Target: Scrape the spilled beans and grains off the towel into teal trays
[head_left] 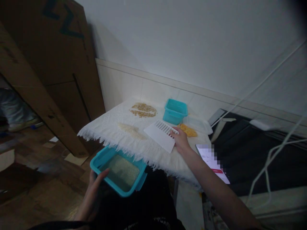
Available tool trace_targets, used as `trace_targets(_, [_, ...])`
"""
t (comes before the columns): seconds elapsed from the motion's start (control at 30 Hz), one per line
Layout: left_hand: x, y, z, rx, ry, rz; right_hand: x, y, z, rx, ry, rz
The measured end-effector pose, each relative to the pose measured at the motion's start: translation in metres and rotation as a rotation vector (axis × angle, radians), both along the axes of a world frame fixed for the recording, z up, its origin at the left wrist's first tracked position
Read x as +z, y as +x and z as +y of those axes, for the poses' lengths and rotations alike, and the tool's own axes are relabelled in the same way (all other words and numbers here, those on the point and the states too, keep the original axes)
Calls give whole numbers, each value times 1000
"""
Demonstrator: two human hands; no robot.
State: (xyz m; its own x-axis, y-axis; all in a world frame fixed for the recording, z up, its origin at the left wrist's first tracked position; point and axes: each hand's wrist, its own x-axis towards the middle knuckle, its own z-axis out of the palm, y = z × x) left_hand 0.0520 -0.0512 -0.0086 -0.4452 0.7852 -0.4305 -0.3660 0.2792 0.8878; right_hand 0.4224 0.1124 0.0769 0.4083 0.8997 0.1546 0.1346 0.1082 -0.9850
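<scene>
My left hand grips the near rim of a teal plastic container, tilted below the table's front edge, with pale rice-like grain inside. My right hand is closed on the edge of a flat white slotted sheet, held low over the cloth. Left of the sheet lies a thin pile of pale grain. Behind it is a pile of tan grains or beans. A yellow heap, perhaps grain or cloth, lies just beyond my right hand.
A second teal container stands at the back of the table, beside a clear lid. White fringed cloth covers the table. A lit phone lies to the right, near white cables. A large cardboard box stands left.
</scene>
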Motion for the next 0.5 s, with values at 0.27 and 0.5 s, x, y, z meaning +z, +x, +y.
trace_targets(0.27, [11,2,4,-48,38,-66,1,-4,-2,52,55,-114])
trace_targets(0.5, [1,-4,1,-19,-85,-109,-1,-10,-4,72,-100,-54])
